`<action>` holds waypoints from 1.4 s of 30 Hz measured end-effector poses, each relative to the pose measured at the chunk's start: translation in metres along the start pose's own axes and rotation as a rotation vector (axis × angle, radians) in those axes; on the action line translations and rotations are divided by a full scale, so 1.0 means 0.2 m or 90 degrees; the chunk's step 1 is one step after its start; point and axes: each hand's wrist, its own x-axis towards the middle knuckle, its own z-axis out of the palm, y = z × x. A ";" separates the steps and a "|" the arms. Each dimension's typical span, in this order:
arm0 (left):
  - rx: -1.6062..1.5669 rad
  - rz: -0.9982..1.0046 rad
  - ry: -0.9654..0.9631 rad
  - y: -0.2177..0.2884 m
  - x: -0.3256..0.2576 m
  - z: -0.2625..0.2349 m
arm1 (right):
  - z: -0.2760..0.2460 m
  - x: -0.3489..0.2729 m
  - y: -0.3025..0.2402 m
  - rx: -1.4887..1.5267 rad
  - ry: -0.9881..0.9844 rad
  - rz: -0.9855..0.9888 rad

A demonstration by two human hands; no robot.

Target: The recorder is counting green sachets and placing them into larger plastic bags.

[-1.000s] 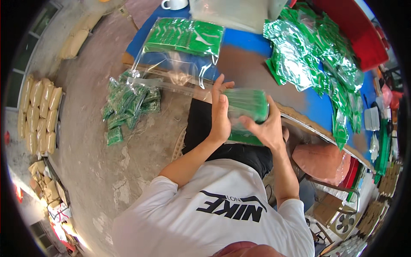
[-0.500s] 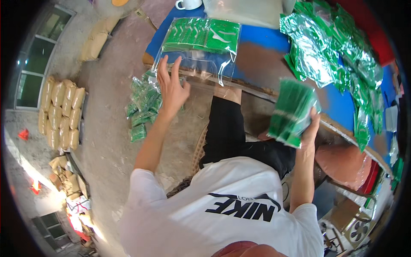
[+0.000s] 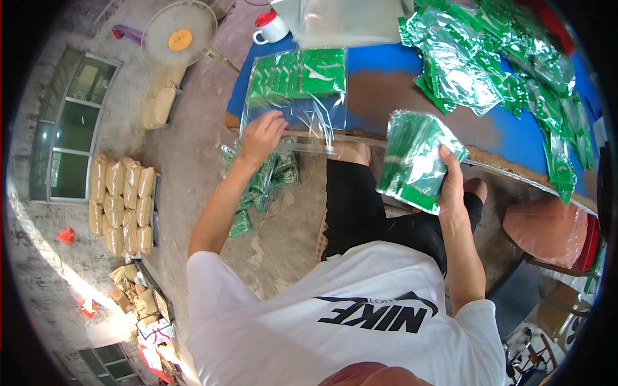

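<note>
My right hand (image 3: 450, 181) grips a thick stack of green sachets (image 3: 415, 157), held upright above my lap. My left hand (image 3: 261, 135) reaches forward and touches the open mouth of a large clear plastic bag (image 3: 297, 96) that lies on the blue table (image 3: 380, 71), partly filled with green sachets. The bag's mouth hangs over the table's near edge. My fingers rest on its lower lip; whether they pinch it I cannot tell.
A heap of shiny green sachet strips (image 3: 496, 64) covers the table's right side. A white mug with a red lid (image 3: 270, 29) stands at the back. Green packets (image 3: 257, 186) lie on the floor, with a fan (image 3: 177, 32), tan sacks (image 3: 122, 206) and a red stool (image 3: 547, 231).
Both hands held the stack together a second ago. My left hand let go and reached out to the clear bag's mouth. My right hand kept the stack.
</note>
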 end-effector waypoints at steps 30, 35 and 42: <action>-0.266 -0.212 0.163 0.68 0.81 -0.24 | 0.56 0.64 0.06 -0.275 -0.296 0.145; -0.290 -0.204 0.182 0.59 0.86 -0.27 | 0.81 0.65 -0.04 -0.408 -0.426 0.116; -0.283 -0.254 0.210 0.52 0.79 -0.34 | 0.91 0.75 0.09 -0.359 -0.314 0.198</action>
